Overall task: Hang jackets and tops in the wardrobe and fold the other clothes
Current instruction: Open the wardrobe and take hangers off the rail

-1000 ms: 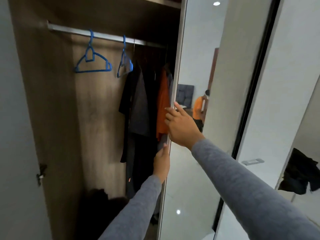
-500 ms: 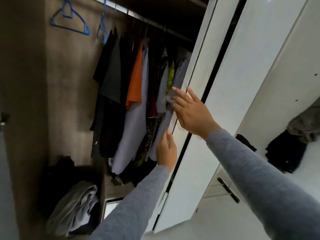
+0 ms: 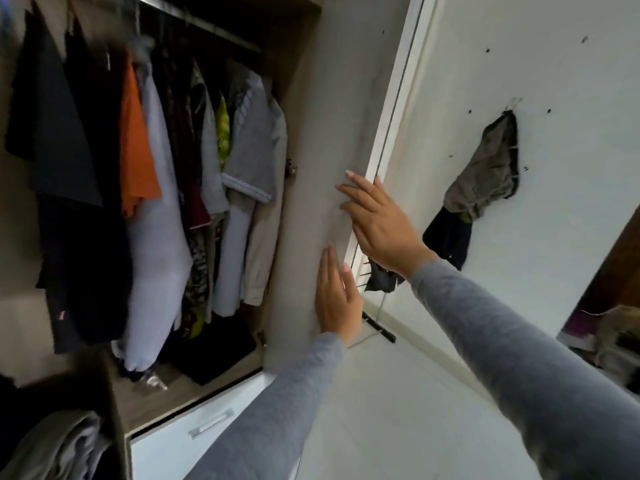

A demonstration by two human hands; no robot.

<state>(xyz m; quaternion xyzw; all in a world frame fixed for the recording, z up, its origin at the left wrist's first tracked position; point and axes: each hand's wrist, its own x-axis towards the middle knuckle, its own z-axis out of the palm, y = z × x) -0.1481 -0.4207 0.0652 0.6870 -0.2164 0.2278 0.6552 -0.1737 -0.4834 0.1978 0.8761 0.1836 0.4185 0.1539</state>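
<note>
White wall (image 3: 519, 81) with dark specks, pale floor (image 3: 398, 393) below, brown doorframe (image 3: 623, 265) at right edge, cluttered pile (image 3: 609, 334) beside it

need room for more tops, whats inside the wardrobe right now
On the rail hang a dark jacket, an orange top, a grey shirt and more, packed tight. A black pile lies on the wardrobe floor. The middle garments overlap, hiding each other and the back wall.

Open wardrobe (image 3: 180, 386), dark jackets (image 3: 52, 133), orange top (image 3: 136, 140), pale grey shirts (image 3: 159, 237) hanging packed together, crumpled grey garment (image 3: 59, 448) bottom left
</note>
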